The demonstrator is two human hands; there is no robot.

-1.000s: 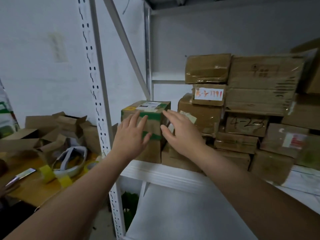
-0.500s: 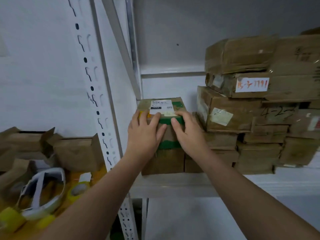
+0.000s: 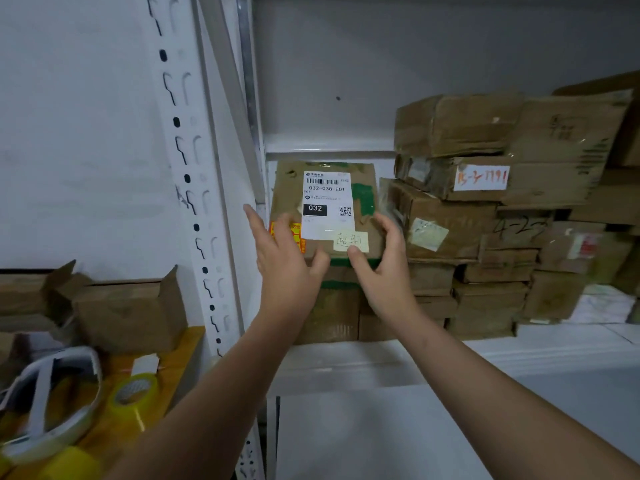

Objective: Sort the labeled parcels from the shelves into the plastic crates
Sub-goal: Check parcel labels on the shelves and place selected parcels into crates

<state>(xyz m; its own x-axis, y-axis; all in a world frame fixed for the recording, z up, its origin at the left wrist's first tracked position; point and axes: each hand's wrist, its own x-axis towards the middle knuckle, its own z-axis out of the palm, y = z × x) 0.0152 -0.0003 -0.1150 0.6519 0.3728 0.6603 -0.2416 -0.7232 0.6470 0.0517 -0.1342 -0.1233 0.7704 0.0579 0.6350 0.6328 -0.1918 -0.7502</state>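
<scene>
A brown parcel with green tape and a white label reading 032-038-E01 stands tipped up on other boxes at the left end of the white shelf, its labelled face toward me. My right hand grips its right edge, with the thumb on a small yellow note. My left hand lies against the parcel's lower left with straight, spread fingers, the index finger off past the box's edge. No crate is in view.
A pile of brown parcels fills the shelf to the right. The perforated white shelf post stands just left of my hands. Beyond it, a yellow table holds open cardboard boxes, a tape roll and a white headset.
The parcel has tipped up, so its label now faces me. My right hand moved to its right edge; my left hand slid to the lower left. The view came closer.
</scene>
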